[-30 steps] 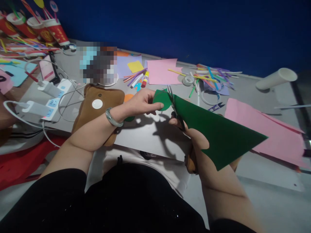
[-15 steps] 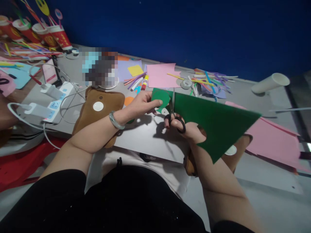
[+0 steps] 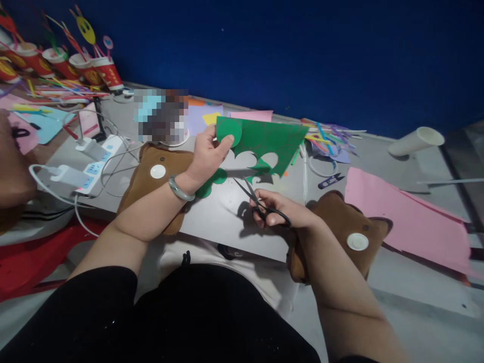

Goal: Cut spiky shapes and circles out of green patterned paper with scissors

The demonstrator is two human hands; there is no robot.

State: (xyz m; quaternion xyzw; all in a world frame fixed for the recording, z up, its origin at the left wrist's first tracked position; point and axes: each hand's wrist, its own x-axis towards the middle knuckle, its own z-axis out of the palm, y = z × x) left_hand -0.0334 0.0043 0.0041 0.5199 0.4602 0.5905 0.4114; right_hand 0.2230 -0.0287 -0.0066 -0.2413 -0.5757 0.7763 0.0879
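My left hand (image 3: 212, 154) pinches the left end of a green paper sheet (image 3: 270, 136) between thumb and fingers, holding it above the table. Round outlines are drawn on the sheet, and curved gaps are cut along its lower edge. Black-handled scissors (image 3: 260, 202) are in my right hand (image 3: 278, 209), blades parted and pointing up-left, apart from the sheet. Green paper circles (image 3: 217, 176) lie on the table beneath my left wrist.
Brown cushions lie left (image 3: 151, 186) and right (image 3: 340, 227). A power strip (image 3: 99, 166) with cables stands at left. Pink paper (image 3: 401, 217), thread snips (image 3: 330, 181), a white tube (image 3: 416, 142) and colourful strips (image 3: 328, 133) are to the right. Red cups (image 3: 108, 73) stand at far left.
The scissors have come away from the green sheet and moved down. The sheet has swung left and up in my left hand, off my right forearm.
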